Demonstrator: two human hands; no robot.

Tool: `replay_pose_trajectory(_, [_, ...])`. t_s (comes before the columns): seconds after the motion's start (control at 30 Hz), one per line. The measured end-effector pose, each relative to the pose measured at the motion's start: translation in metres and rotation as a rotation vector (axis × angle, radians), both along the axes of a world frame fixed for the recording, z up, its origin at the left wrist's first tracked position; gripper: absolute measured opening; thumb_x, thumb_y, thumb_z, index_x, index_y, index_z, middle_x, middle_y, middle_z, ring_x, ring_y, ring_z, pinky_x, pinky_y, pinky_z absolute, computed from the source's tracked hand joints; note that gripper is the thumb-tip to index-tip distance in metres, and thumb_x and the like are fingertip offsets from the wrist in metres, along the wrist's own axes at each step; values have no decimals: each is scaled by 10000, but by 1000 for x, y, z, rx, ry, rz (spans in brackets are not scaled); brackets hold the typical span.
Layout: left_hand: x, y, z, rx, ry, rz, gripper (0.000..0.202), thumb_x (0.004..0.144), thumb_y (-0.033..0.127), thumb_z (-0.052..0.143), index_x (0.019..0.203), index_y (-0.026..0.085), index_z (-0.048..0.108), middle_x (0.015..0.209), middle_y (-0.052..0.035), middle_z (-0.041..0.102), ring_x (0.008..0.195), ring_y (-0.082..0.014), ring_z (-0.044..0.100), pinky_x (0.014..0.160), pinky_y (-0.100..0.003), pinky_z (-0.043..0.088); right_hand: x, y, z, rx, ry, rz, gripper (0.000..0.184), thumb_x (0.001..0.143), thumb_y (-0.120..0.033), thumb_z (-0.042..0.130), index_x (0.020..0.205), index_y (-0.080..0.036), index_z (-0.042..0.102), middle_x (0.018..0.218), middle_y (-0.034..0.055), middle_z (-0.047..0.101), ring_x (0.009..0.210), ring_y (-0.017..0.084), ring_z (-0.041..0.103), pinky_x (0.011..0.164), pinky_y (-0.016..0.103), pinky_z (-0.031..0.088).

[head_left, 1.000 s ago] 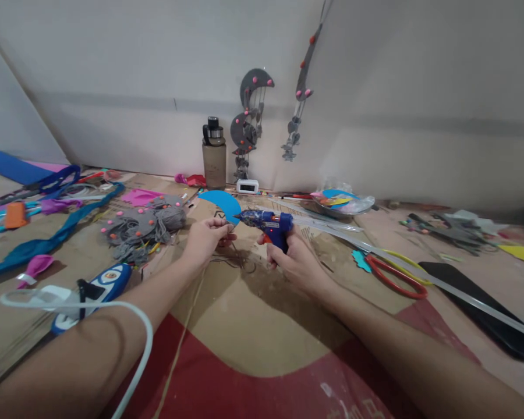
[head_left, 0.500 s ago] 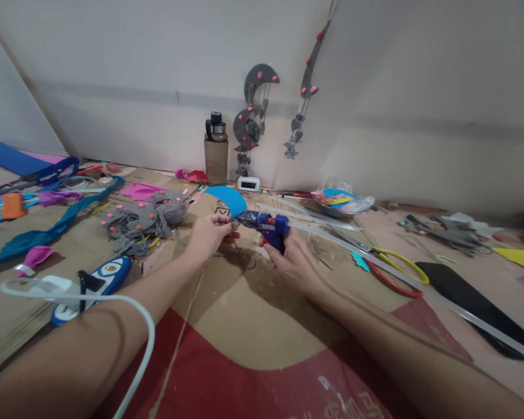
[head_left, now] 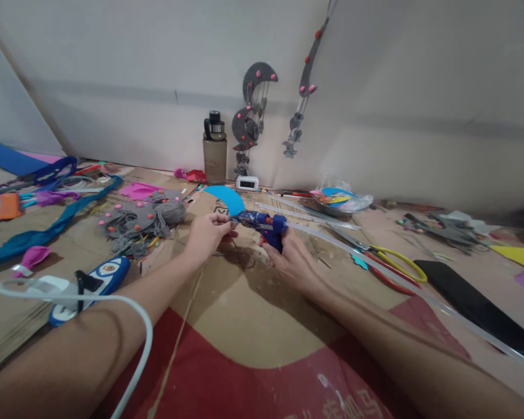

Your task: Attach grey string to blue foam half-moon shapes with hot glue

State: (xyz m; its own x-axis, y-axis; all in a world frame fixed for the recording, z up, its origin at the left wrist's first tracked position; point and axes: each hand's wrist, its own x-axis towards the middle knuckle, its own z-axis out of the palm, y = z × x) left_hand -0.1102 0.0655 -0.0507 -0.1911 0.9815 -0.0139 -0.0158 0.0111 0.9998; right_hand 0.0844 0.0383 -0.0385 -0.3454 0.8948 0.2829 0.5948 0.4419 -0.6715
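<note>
My right hand point(head_left: 290, 259) is wrapped round the handle of a blue hot glue gun point(head_left: 266, 226), its nozzle pointing left. A long clear glue stick point(head_left: 358, 251) runs out of the back of the gun toward the lower right. Close by the nozzle, my left hand point(head_left: 210, 234) is closed in a pinch; a thin cord point(head_left: 240, 256) hangs below it, and what exactly the fingertips hold is too small to tell. Just beyond the nozzle lies a blue crescent point(head_left: 227, 199) on the cardboard point(head_left: 244, 314).
Scissors point(head_left: 393, 265) and a black phone-like slab point(head_left: 471, 305) lie at right. Grey yarn pieces point(head_left: 144, 218) and a blue-and-white device point(head_left: 107, 276) sit at left. A bottle point(head_left: 215, 154), a small clock point(head_left: 247, 183) and a metal dish point(head_left: 338, 203) stand along the wall.
The whole view has shifted very slightly. Both hands and the glue gun keep nearly the same position, with the nozzle still beside my left fingertips.
</note>
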Motion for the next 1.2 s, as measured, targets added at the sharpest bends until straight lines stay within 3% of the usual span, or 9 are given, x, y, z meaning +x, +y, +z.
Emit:
replay_pose_trajectory(0.2, [-1, -1, 3, 21, 0, -1, 247, 591, 285, 764, 688, 124, 604, 615, -50, 656, 566, -161, 657, 473, -202, 480, 2, 2, -3, -20, 20, 5, 221, 849, -383, 429, 957, -200, 489, 820, 51, 566, 701, 182, 539, 650, 308, 422])
replay_pose_trajectory(0.5, [-1, -1, 1, 11, 16, -16, 267, 573, 314, 775, 675, 132, 608, 585, -46, 656, 527, -151, 640, 483, -219, 493, 0, -1, 1, 6, -18, 5, 216, 855, -368, 425, 911, -187, 529, 867, 65, 586, 748, 192, 538, 690, 319, 415])
replay_pose_trajectory(0.83, [0, 1, 0, -14, 11, -15, 297, 540, 322, 798, 671, 133, 610, 577, -45, 652, 506, -151, 630, 466, -223, 489, 0, -2, 0, 24, -39, -12, 253, 860, -363, 427, 995, -165, 511, 898, 76, 585, 785, 199, 541, 736, 331, 420])
replay_pose_trajectory(1.2, [0, -3, 9, 31, -42, 11, 190, 634, 220, 720, 707, 111, 584, 605, -46, 637, 571, -155, 649, 470, -200, 446, 0, 0, 2, 42, 43, -9, 234, 831, -345, 461, 962, -169, 543, 954, 105, 592, 842, 227, 551, 772, 353, 429])
